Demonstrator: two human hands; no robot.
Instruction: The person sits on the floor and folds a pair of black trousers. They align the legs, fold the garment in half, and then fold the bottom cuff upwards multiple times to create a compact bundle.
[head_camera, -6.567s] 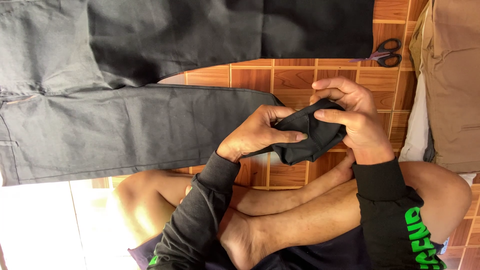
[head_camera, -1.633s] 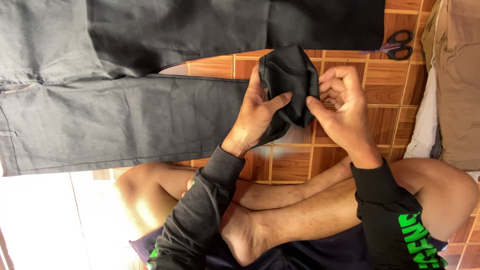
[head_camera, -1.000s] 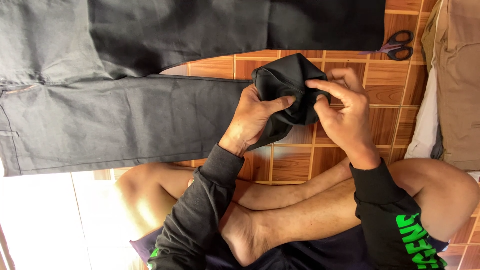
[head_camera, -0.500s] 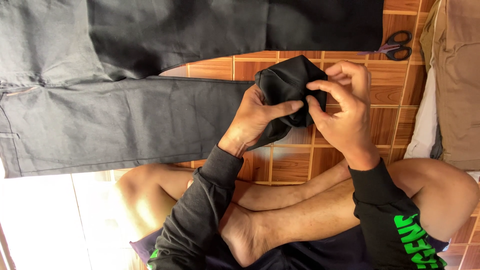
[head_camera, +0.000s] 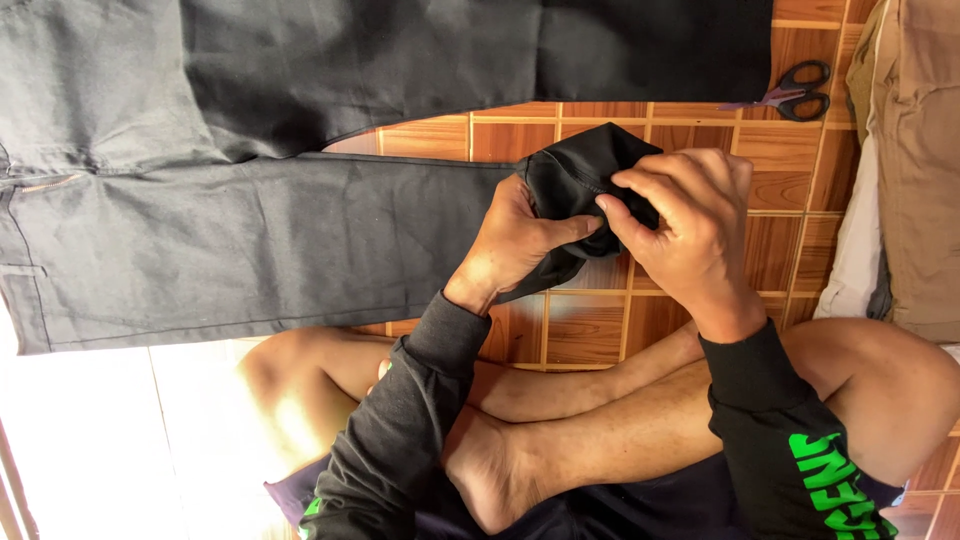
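So the black trouser leg end (head_camera: 585, 175) is bunched up between both my hands, lifted just off the tiled floor (head_camera: 600, 330), and it's the free end of the dark grey trousers (head_camera: 250, 240) that lie spread flat off to the left of my left hand. My left hand (head_camera: 515, 240) is closed around the lower side of the bundle, thumb pressed across the front, which I reckon is just to keep the wad from unrolling. My right hand (head_camera: 690, 225) is pinching the fabric edge between thumb and fingertips on the upper right, looks like I'm working along a seam or hem there. Holding it up close like this seems to be so I can see the edge properly. Compared with half a second ago barely anything changed: same grip, the bundle sits a touch lower and my right fingers have crept further over the cloth. Further out, the scissors (head_camera: 800, 95) with dark handles lie on the tiles up beyond my right hand, untouched, and a tan cloth pile (head_camera: 915, 170) sits off to the right of that hand. My crossed bare legs are below both wrists.
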